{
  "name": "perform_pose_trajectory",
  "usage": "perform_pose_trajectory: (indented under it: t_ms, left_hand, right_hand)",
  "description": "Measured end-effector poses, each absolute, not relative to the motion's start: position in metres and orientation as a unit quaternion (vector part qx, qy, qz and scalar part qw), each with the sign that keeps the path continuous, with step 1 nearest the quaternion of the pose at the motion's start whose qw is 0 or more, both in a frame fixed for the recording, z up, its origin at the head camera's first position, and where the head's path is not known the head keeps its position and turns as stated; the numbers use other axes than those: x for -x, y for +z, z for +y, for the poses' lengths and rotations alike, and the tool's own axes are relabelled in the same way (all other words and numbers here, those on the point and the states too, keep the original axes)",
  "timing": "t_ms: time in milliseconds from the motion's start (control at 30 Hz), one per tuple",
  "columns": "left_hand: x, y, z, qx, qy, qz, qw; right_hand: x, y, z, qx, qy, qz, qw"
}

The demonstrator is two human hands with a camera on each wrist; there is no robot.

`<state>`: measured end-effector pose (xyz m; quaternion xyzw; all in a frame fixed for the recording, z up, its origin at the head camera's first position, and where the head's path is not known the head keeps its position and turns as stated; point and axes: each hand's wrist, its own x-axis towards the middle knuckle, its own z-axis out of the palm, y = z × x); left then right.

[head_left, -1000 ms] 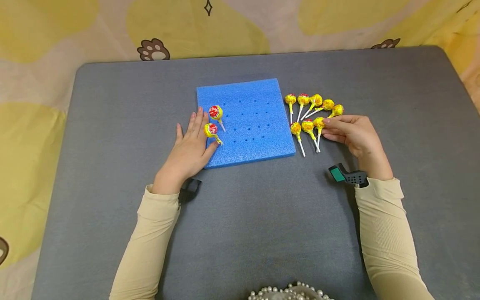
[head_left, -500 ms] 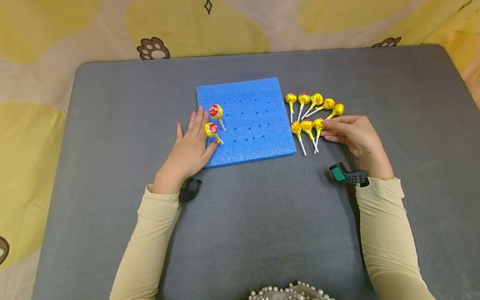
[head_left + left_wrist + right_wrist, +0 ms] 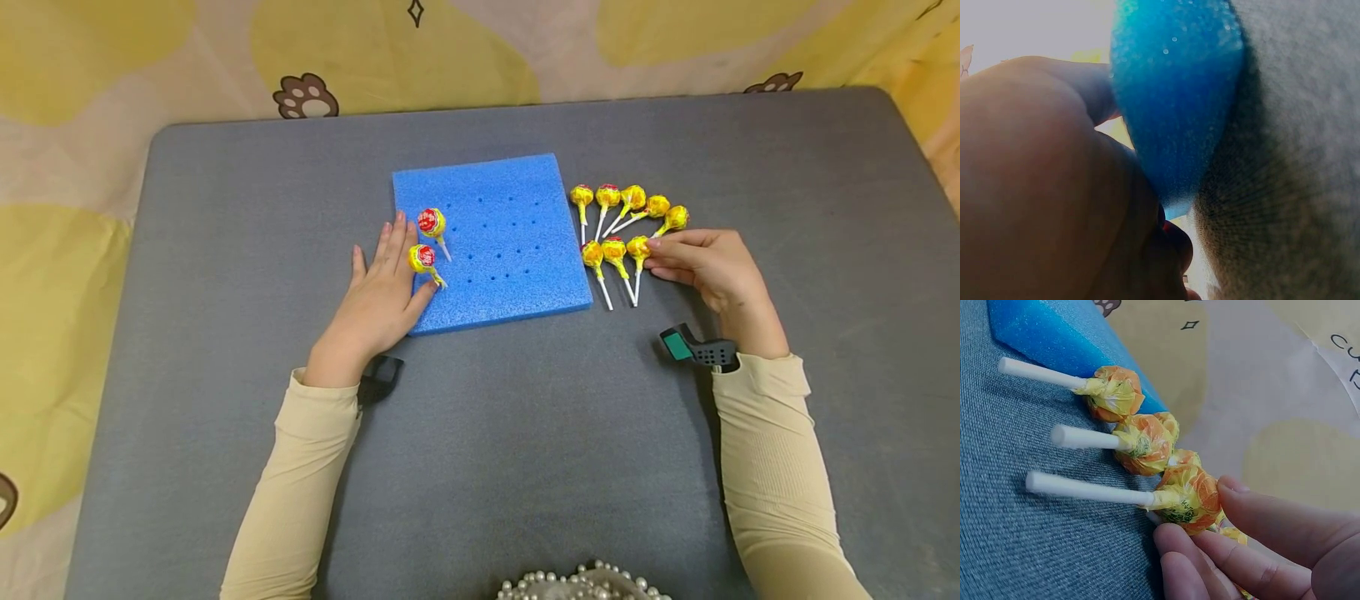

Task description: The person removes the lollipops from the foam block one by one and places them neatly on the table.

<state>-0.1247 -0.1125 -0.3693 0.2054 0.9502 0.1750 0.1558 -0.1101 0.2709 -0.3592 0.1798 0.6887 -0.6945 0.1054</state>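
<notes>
My left hand (image 3: pixel 382 300) lies with straight fingers along the left edge of a blue foam board (image 3: pixel 510 183) dotted with small holes. Two yellow-and-red wrapped lollipops, an upper lollipop (image 3: pixel 431 222) and a lower lollipop (image 3: pixel 423 259), stand in the board beside those fingers. To the right of the board, my right hand (image 3: pixel 712 267) pinches the wrapped head of a lollipop (image 3: pixel 1190 499) between thumb and fingers. Its white stick points toward me, close to the table. A middle lollipop (image 3: pixel 614 251) and a left lollipop (image 3: pixel 592 256) lie in the same row.
Behind that row, several more lollipops (image 3: pixel 607 197) lie fanned out on the grey table (image 3: pixel 480 433). A yellow patterned cloth (image 3: pixel 465 58) hangs past the table's far edge. Something trimmed with pearl-like beads (image 3: pixel 581 583) shows at the near edge.
The pinched lollipop has shifted slightly, and its stick now lies apart from the neighbouring stick it overlapped. My left hand has kept its place on the board.
</notes>
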Motion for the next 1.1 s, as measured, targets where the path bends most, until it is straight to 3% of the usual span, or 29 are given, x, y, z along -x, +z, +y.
perform_pose_trajectory:
  t_ms: [500, 1100]
  left_hand:
    - [0.1256, -0.3684, -0.1128, -0.207, 0.180, 0.949, 0.153]
    - [0.1248, -0.3694, -0.1119, -0.205, 0.179, 0.950, 0.156]
  right_hand:
    - [0.1110, -0.3613, 0.2700, -0.164, -0.720, 0.668, 0.087]
    - [0.1060, -0.3576, 0.2781, -0.172, -0.653, 0.728, 0.117]
